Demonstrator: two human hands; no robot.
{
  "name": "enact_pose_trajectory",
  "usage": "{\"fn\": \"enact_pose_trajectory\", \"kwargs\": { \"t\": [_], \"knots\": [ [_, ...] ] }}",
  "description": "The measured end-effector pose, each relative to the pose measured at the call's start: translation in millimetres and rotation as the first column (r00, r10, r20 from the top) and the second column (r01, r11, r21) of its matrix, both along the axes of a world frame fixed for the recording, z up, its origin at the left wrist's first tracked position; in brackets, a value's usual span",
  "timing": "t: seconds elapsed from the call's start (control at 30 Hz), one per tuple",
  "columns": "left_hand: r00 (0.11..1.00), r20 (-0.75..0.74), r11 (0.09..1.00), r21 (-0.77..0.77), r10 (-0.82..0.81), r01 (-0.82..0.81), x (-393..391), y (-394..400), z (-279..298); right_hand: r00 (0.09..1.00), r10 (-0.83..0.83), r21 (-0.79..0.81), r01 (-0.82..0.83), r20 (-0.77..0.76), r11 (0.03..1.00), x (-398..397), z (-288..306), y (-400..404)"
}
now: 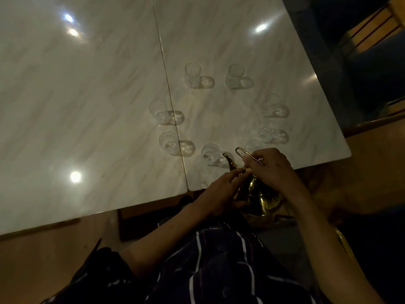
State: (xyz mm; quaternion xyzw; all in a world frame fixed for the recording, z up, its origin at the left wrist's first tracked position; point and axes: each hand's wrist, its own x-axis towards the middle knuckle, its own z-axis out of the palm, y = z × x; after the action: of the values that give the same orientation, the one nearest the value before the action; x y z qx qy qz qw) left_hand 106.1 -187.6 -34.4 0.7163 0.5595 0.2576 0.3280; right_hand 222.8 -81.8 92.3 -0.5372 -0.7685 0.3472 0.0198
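Teapot (263,195) held at table's (109,132) near edge. Our right hand (271,170) grips its handle (245,153); left hand (219,189) lies on it, fingers straight. Glasses (210,153) stand ringed just beyond.

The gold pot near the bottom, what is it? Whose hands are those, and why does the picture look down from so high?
The camera sits on a person's head and looks forward and down, so you see what they see: their own two arms and their striped clothing. The gold pot looks like a shiny teapot with a curved spout. The right hand grips its thin wire handle. The left hand rests fairly straight fingers on the pot's top. In front is a pale, glossy marble table. On it stand small clear glasses, set in a ring. They look empty, though the dim light makes that hard to tell.
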Motion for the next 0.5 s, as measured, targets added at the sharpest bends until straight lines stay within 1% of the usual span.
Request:
{"fn": "enact_pose_trajectory", "kwargs": {
  "t": [0.5],
  "knots": [
    [1.000, 0.017, 0.999, 0.044, -0.015, 0.015, 5.6, 6.7, 12.6, 0.999, -0.014, 0.032, 0.013, 0.042, 0.999, 6.6, 16.3, 2.6]
  ]
}}
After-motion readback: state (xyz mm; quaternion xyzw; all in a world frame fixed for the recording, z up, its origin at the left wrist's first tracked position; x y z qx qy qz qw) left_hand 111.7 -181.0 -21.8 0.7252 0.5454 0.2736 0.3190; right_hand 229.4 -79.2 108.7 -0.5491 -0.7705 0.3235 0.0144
